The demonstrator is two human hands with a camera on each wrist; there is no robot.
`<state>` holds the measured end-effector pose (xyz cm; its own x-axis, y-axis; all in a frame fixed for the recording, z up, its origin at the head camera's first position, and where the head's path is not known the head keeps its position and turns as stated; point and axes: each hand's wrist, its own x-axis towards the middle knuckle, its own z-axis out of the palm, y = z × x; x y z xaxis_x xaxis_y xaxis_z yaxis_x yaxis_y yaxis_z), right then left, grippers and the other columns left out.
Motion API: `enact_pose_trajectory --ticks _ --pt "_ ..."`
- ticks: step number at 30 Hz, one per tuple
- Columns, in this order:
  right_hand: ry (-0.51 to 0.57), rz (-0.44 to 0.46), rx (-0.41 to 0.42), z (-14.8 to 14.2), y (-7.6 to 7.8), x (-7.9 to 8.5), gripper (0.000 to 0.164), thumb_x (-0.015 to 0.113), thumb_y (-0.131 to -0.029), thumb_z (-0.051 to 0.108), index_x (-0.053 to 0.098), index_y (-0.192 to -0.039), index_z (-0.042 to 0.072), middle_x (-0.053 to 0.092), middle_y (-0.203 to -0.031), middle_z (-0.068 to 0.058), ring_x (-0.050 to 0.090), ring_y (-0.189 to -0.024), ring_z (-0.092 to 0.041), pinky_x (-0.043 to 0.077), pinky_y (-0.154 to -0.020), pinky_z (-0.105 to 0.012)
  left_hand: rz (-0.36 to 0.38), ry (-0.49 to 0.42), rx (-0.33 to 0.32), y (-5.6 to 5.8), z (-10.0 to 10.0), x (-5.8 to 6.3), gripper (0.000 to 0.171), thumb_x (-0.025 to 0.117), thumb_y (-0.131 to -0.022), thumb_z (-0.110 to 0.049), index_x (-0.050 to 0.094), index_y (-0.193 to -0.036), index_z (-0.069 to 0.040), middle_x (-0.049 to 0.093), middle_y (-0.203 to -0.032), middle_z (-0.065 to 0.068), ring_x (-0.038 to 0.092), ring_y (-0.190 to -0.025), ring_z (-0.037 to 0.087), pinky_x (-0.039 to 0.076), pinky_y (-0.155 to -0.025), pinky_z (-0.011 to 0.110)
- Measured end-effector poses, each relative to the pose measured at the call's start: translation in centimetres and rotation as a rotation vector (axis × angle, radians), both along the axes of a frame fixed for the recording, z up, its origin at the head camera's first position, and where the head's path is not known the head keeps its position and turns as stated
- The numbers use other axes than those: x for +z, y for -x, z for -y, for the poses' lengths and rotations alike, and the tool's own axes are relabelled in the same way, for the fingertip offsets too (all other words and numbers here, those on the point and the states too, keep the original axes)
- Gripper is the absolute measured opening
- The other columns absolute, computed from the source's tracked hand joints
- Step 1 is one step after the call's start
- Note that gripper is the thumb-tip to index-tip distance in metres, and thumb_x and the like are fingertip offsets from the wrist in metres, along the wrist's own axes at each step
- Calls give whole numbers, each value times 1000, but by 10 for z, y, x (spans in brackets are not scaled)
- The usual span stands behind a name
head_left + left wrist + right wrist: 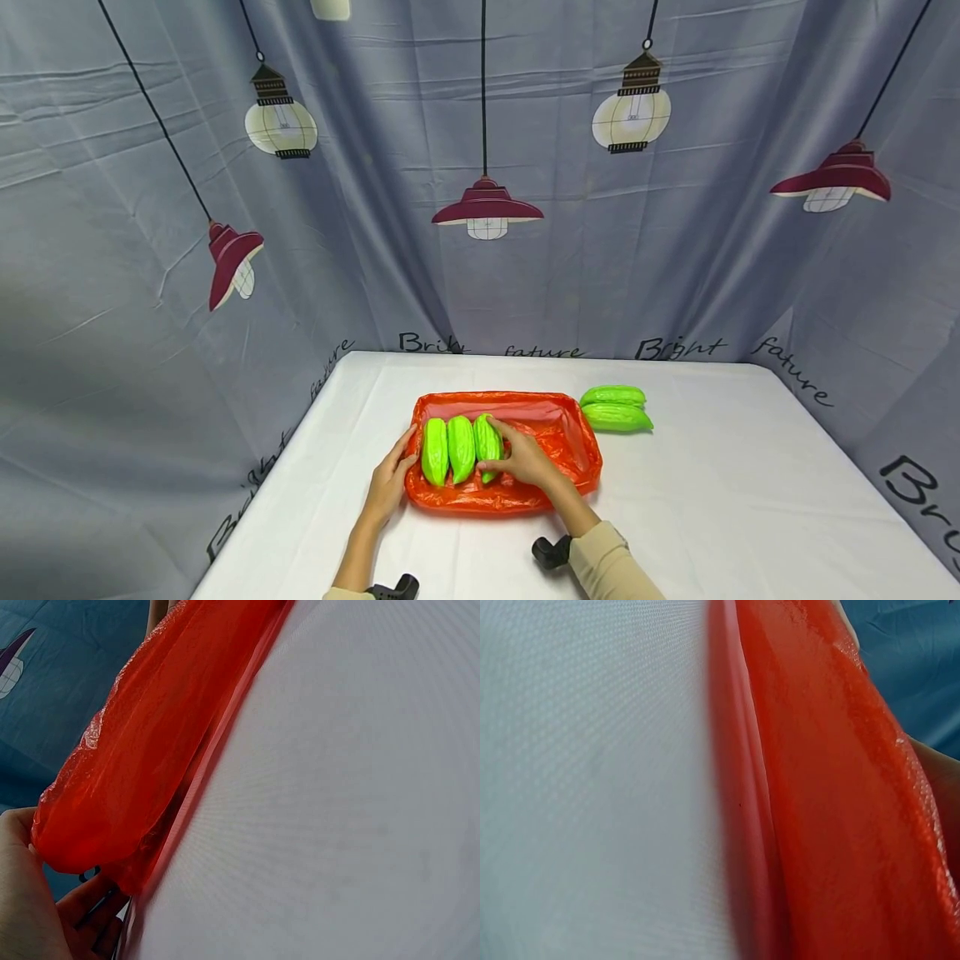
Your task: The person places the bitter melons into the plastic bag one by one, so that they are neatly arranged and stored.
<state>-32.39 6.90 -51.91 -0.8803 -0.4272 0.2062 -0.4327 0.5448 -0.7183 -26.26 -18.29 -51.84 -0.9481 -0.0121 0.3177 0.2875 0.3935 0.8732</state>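
Three bright green, ridged bitter melons stand side by side in the left half of a shallow tray covered in red plastic. Around the rightmost bitter melon, my right hand has its fingers at the far end and thumb near the close end. To its left lie the middle bitter melon and the left one. My left hand holds the tray's left end. In the left wrist view, that hand's thumb and fingers lie about the plastic-covered corner. The right wrist view shows mostly the red side; the grip is hidden there.
Two more bitter melons lie on the white table, just beyond the tray's back right corner. A grey curtain printed with lamps hangs around the table. Black wrist mounts sit on both forearms.
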Motion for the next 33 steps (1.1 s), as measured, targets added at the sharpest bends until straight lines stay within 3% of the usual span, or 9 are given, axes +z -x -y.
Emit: enact_pose_trajectory --ticks 6,13,16,20,23,28,30,33 --pt "22 17 15 -1 -1 0 89 75 -74 36 30 -145 8 55 -104 -12 47 -54 -7 43 -49 -23 5 4 -10 2 1 -1 43 47 -96 -15 43 -139 -12 39 -141 14 34 -128 36 25 -104 54" --pt "57 30 31 -8 0 -2 88 75 -75 34 29 -144 5 54 -93 -11 52 -62 -13 45 -52 -23 9 4 -13 2 1 -1 43 47 -97 -15 43 -139 -13 38 -142 13 33 -129 36 24 -104 54" --pt "81 36 48 -15 -2 2 86 76 -74 32 31 -143 6 56 -96 -15 55 -67 -16 47 -56 -24 11 3 -12 2 1 -1 43 47 -97 -15 42 -140 -13 38 -142 13 33 -129 36 24 -104 55" --pt "108 31 85 -29 -7 12 80 75 -75 33 36 -142 11 54 -117 -20 60 -80 -23 51 -67 -30 12 8 -9 1 0 -1 43 47 -97 -16 42 -140 -12 38 -142 13 33 -129 36 24 -104 55" --pt "118 -7 99 -43 -11 23 73 74 -77 34 41 -139 15 54 -124 -17 60 -91 -28 51 -77 -36 13 6 -8 1 0 0 43 47 -97 -16 43 -140 -12 38 -142 13 33 -129 36 24 -104 55" --pt "152 -95 78 -72 -14 43 65 74 -77 26 48 -134 9 59 -118 -11 59 -97 -29 48 -84 -45 19 4 -10 1 0 -1 43 47 -97 -16 42 -140 -12 37 -142 14 33 -129 37 24 -104 55" --pt "167 -117 45 -86 -11 49 62 75 -77 18 49 -132 3 60 -116 -14 59 -97 -31 47 -84 -50 14 11 -7 3 1 -3 43 47 -97 -15 42 -139 -11 38 -142 15 33 -128 38 24 -103 56" --pt "190 -150 -12 -108 -3 55 58 74 -77 14 51 -129 1 60 -114 -19 57 -98 -37 45 -83 -55 -2 11 3 11 4 -17 43 48 -96 -17 43 -139 -13 39 -141 14 34 -128 38 25 -102 57"
